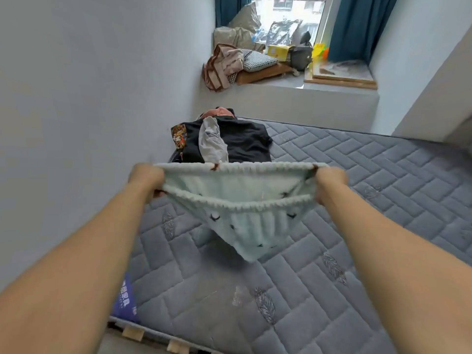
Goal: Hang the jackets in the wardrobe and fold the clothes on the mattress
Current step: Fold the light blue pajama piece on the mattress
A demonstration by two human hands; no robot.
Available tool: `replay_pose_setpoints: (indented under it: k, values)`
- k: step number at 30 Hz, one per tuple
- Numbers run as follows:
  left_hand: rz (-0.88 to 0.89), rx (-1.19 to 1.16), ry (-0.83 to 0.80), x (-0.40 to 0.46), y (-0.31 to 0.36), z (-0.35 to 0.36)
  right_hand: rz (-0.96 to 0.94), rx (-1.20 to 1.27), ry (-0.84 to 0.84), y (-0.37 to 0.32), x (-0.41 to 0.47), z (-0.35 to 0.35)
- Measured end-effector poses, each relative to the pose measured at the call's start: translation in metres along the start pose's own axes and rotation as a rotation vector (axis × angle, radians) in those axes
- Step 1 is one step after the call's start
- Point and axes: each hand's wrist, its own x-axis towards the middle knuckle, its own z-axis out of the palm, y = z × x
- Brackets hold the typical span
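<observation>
A: How is the pale green fleece garment (245, 215) expected to handle?

B: It is judged light, soft and limp. It is held up in the air above the quilted mattress (357, 200), stretched by its elasticated band, and the rest sags to a point below. No stiffness is shown, and nothing fragile is seen in it.

A: Where is it taken hold of?

B: At the two ends of the band. The left hand (145, 178) is closed round one end and the right hand (332, 183) round the other, so each grip is clamped on the fabric. The band ends are thought the best hold, since the fleece looks stretchy elsewhere.

A: What else waits to be folded?

B: A pile of dark and grey clothes (224, 141) is lying on the mattress by the wall, beyond the hands.

A: Can any writing be read?

B: White characters are printed on a blue label (125, 300) at the mattress corner, but they cannot be made out.
</observation>
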Motion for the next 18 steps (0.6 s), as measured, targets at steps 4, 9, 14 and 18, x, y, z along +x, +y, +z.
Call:
replay_pose_setpoints:
  k: [4, 9, 14, 18]
  values:
    - [0.247, 0.494, 0.279, 0.020, 0.012, -0.054, -0.404, -0.357, 0.203, -0.005, 0.019, -0.035]
    - [0.216, 0.683, -0.217, -0.025, 0.006, 0.020, -0.368, -0.545, -0.011, -0.004, -0.006, 0.019]
    - [-0.253, 0.600, -0.602, -0.056, -0.095, 0.043, 0.255, -0.446, -0.311, 0.053, 0.010, 0.023]
    - [-0.309, 0.400, -0.535, -0.058, -0.132, 0.072, 0.419, -0.162, -0.471, 0.084, 0.015, 0.062]
